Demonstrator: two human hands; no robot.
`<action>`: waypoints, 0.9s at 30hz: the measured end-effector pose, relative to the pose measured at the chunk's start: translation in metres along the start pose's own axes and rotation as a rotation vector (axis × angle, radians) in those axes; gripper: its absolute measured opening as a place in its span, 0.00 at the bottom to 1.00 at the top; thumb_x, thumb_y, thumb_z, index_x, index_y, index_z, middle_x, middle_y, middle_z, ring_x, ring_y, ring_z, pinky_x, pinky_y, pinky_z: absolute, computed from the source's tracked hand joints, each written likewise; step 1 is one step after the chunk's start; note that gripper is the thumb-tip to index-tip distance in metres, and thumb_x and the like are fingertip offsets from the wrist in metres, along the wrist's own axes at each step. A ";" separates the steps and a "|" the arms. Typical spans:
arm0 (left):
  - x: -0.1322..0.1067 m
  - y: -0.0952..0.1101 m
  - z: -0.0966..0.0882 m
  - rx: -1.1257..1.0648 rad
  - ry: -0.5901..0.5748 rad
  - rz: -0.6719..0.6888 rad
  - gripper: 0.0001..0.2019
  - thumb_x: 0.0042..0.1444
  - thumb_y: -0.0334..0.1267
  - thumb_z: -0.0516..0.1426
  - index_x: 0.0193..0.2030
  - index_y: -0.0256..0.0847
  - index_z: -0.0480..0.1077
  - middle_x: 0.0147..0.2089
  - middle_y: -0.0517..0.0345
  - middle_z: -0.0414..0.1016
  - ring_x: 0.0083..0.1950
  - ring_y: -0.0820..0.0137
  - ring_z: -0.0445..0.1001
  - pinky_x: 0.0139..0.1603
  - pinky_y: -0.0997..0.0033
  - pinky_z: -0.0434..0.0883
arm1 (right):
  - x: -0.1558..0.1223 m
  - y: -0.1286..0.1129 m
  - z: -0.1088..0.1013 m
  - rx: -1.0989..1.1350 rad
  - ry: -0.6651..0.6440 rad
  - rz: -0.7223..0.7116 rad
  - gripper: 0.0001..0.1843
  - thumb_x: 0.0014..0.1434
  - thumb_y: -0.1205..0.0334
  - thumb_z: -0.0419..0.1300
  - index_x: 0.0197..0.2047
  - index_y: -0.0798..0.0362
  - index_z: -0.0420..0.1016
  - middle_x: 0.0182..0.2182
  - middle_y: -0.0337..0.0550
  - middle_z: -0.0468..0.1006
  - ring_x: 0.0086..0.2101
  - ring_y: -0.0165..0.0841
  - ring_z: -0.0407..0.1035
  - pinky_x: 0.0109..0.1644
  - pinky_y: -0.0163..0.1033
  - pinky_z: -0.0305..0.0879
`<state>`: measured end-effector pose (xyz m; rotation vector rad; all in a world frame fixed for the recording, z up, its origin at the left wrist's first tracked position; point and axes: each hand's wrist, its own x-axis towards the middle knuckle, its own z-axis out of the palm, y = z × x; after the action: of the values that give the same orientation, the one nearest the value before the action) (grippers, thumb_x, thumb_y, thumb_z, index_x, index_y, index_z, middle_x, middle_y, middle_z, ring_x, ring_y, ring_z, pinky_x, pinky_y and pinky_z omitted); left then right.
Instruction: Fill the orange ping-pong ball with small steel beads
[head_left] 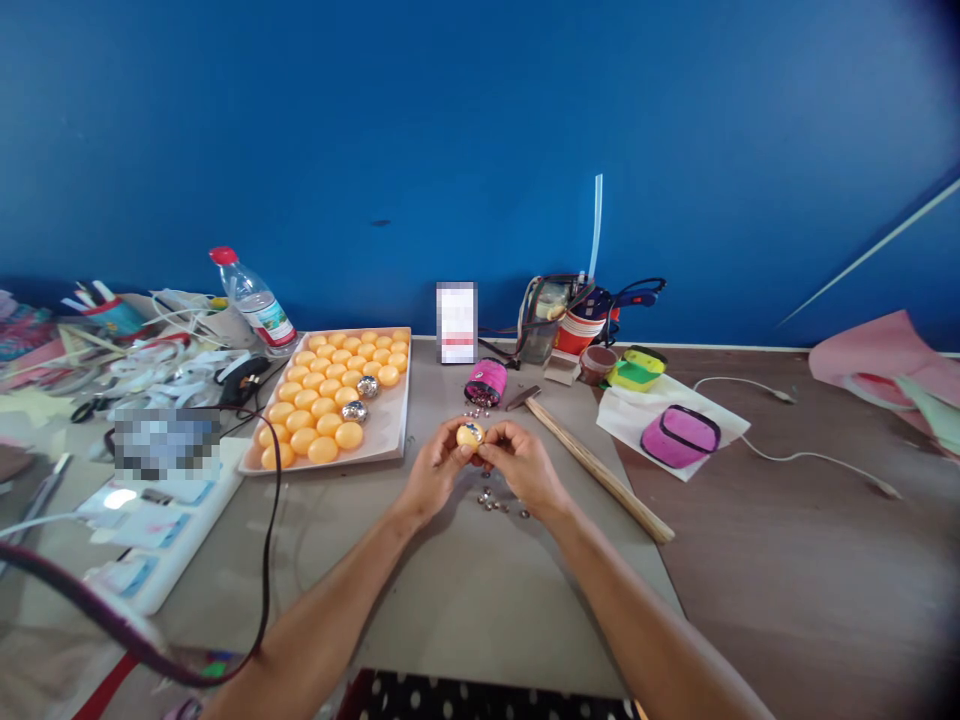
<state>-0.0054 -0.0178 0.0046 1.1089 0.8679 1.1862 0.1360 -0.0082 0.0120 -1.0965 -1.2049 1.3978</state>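
Between my hands is a small yellow-orange ball (469,437), with shiny silver bits on its upper side. My left hand (435,468) grips it from the left with thumb and fingers. The fingertips of my right hand (523,462) are pinched together against its right edge; whether a small piece sits between them is hidden. Small shiny silver pieces (491,500) lie on the grey mat just below my hands. More of them are spilled by the mouth of a pink pouch (486,382) beyond the ball.
At left, a white tray (382,448) holds rows of orange balls (304,440) and two silver-covered balls (355,412). A wooden-handled hammer (600,470) lies right of my hands. Behind stand a phone (457,322) and a red container (577,332). A bottle (259,305) leans behind the tray.
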 end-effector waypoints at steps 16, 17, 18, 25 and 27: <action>0.005 0.002 -0.005 -0.220 0.073 -0.105 0.19 0.50 0.43 0.62 0.47 0.39 0.68 0.38 0.56 0.74 0.32 0.75 0.72 0.38 0.72 0.68 | 0.009 -0.001 -0.035 -0.705 -0.272 -0.126 0.08 0.48 0.71 0.56 0.30 0.52 0.75 0.31 0.41 0.75 0.32 0.31 0.67 0.39 0.36 0.60; 0.005 0.003 -0.005 -0.218 0.078 -0.108 0.19 0.49 0.44 0.62 0.47 0.39 0.68 0.38 0.56 0.74 0.31 0.75 0.71 0.37 0.72 0.68 | 0.008 0.000 -0.034 -0.771 -0.301 -0.143 0.09 0.49 0.72 0.55 0.31 0.53 0.76 0.32 0.42 0.74 0.33 0.31 0.68 0.39 0.35 0.60; 0.005 0.003 -0.005 -0.217 0.080 -0.110 0.19 0.49 0.44 0.62 0.46 0.39 0.68 0.38 0.56 0.74 0.31 0.75 0.71 0.37 0.72 0.68 | 0.007 0.001 -0.031 -0.834 -0.326 -0.148 0.10 0.50 0.72 0.55 0.32 0.53 0.76 0.33 0.43 0.74 0.34 0.31 0.68 0.39 0.35 0.60; 0.005 0.005 -0.004 -0.208 0.060 -0.125 0.18 0.49 0.44 0.62 0.45 0.38 0.68 0.37 0.56 0.74 0.31 0.75 0.71 0.36 0.72 0.67 | 0.001 0.002 -0.020 -1.048 -0.328 -0.136 0.10 0.53 0.71 0.52 0.32 0.52 0.75 0.35 0.44 0.73 0.33 0.31 0.67 0.36 0.34 0.57; 0.004 0.004 -0.004 -0.212 0.059 -0.121 0.18 0.49 0.43 0.62 0.46 0.38 0.68 0.37 0.56 0.74 0.31 0.75 0.71 0.36 0.73 0.68 | 0.002 0.001 -0.021 -0.958 -0.275 -0.204 0.10 0.51 0.73 0.52 0.30 0.53 0.73 0.33 0.44 0.73 0.33 0.31 0.67 0.37 0.34 0.58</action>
<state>-0.0096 -0.0128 0.0074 0.8423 0.8215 1.1849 0.1564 -0.0032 0.0089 -1.3615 -2.2337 0.7983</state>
